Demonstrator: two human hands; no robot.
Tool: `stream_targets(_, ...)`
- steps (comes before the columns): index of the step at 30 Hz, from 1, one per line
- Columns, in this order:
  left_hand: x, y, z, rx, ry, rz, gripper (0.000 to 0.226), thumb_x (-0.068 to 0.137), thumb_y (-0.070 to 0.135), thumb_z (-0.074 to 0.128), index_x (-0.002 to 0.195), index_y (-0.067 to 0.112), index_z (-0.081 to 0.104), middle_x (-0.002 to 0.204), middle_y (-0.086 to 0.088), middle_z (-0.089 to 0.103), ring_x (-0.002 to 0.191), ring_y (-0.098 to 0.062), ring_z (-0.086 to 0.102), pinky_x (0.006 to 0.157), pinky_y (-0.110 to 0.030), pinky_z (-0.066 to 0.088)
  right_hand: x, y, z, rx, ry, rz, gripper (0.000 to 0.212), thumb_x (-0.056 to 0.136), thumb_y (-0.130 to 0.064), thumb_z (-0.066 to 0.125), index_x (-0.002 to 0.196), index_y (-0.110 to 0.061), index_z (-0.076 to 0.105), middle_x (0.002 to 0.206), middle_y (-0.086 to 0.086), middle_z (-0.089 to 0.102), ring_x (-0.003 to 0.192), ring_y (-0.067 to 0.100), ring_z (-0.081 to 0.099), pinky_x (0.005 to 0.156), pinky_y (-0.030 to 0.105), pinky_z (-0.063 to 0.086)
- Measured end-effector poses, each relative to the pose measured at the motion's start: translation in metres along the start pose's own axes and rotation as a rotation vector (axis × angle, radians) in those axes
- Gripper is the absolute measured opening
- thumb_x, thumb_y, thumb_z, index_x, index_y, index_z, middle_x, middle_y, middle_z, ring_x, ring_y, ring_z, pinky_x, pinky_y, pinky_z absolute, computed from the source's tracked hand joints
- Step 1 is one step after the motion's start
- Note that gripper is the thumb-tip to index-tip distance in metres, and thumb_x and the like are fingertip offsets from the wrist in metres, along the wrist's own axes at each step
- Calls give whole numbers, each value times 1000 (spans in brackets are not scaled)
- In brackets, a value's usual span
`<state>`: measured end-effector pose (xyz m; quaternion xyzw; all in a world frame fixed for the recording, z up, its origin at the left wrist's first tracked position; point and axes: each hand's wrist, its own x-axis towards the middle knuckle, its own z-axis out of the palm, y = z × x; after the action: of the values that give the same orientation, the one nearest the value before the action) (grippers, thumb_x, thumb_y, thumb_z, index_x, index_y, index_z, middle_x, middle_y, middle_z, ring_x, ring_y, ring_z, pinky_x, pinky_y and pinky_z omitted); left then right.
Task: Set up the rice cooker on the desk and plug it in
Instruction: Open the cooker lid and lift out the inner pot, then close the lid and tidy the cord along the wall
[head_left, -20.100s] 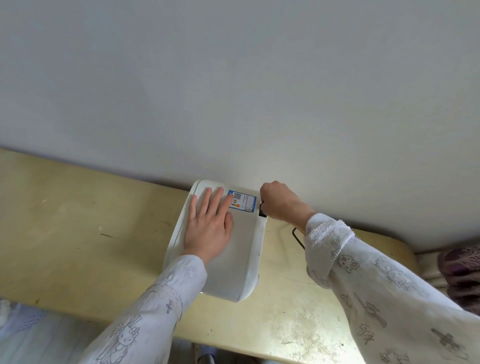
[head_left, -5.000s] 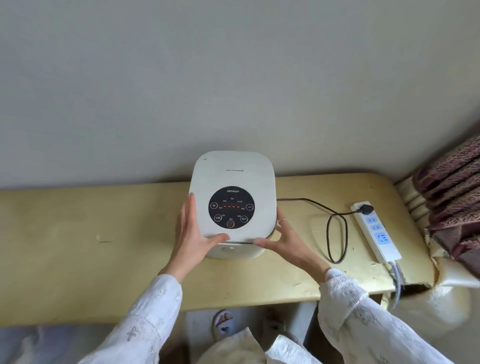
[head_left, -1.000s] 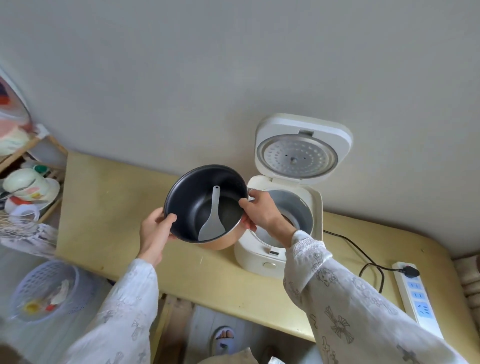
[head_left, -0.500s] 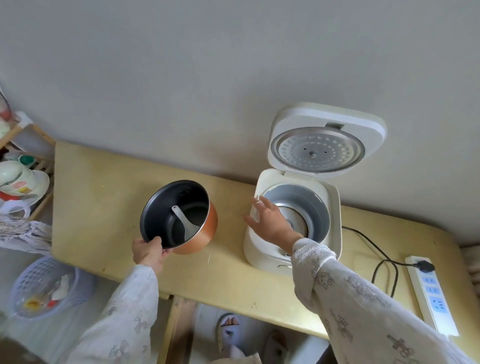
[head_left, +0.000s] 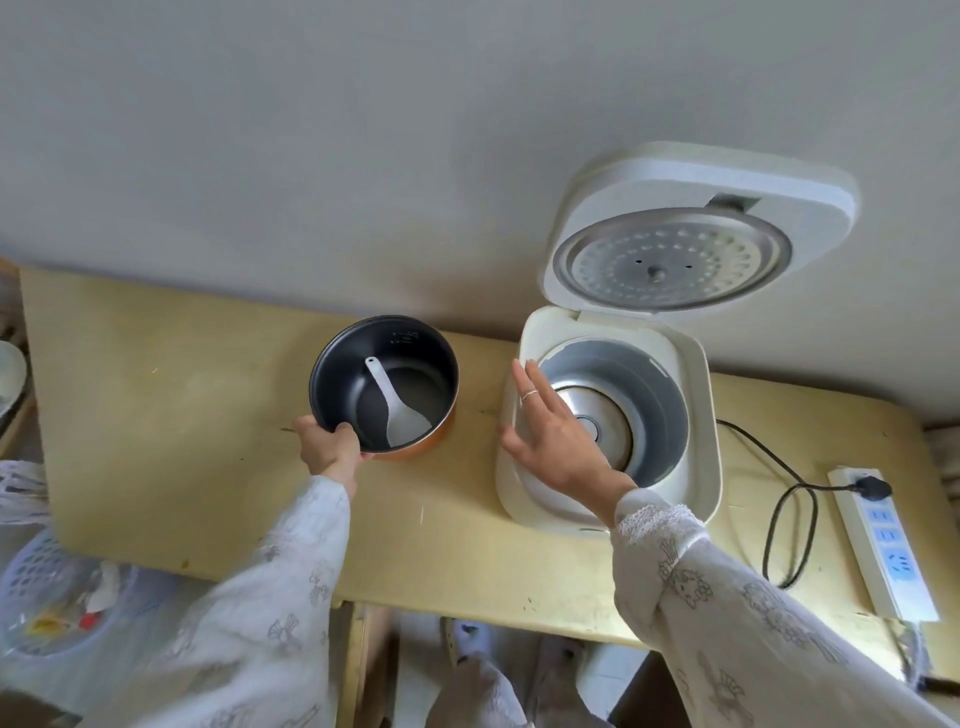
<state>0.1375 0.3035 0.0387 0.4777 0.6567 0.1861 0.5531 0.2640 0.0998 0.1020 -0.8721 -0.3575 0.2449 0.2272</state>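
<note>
Gripping inner pot (head_left: 395, 374) rim, left hand (head_left: 328, 449), right hand (head_left: 553, 439) over rice cooker (head_left: 691, 467)

No text legible to me anywhere in view. Inner pot (head_left: 384, 382) — pale markings on the inside wall near the far rim, too small and blurred to read. Power strip (head_left: 883, 545) — blue socket faces only, no lettering I can make out.

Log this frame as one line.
left hand grips inner pot on desk | right hand open over rice cooker | lid up
</note>
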Motion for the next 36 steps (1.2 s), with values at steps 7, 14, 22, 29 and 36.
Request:
stream_targets(7, 21, 21, 10, 49, -138, -12, 39, 86, -5, 36, 123, 8, 37, 133, -17, 46, 98, -29, 48, 81, -38, 49, -1, 5, 4, 35, -12, 8, 74, 92, -41, 45, 149, -36, -3, 160, -11, -6, 146, 17, 12, 113, 37, 27)
stream_targets(14, 18, 23, 8, 61, -254, -58, 37, 90, -1, 37, 126, 7, 38, 131, -12, 48, 115, -31, 52, 92, -38, 47, 3, 4, 2, 62, -15, 11, 73, 92, -43, 46, 149, -35, 1, 160, -11, -3, 142, 17, 27, 109, 37, 34)
stream_targets(22, -32, 7, -3, -46, -65, -67, 41, 87, 4, 45, 127, 6, 37, 129, -15, 46, 112, -33, 52, 98, -41, 46, -22, 8, -7, 103, 38, 3, 64, 94, -40, 47, 149, -20, 20, 157, 0, 23, 143, 17, 25, 113, 30, 24)
stream_targets(29, -104, 29, 20, 101, -262, 205, 28, 92, 6, 39, 115, 10, 55, 125, -13, 53, 103, -30, 55, 83, -36, 49, -47, 37, -76, 106, 584, 130, 20, 95, -14, 42, 82, -8, 55, 90, 18, 64, 79, 35, 57, 66, 31, 39)
stream_targets(36, -164, 77, 42, 196, -461, 501, 31, 97, 24, 37, 125, 25, 49, 133, -2, 52, 119, -19, 50, 104, -45, 42, -37, 20, -175, 485, 845, 81, 47, 96, -35, 35, 130, -2, 39, 137, 9, 39, 123, 13, 38, 97, 15, 27)
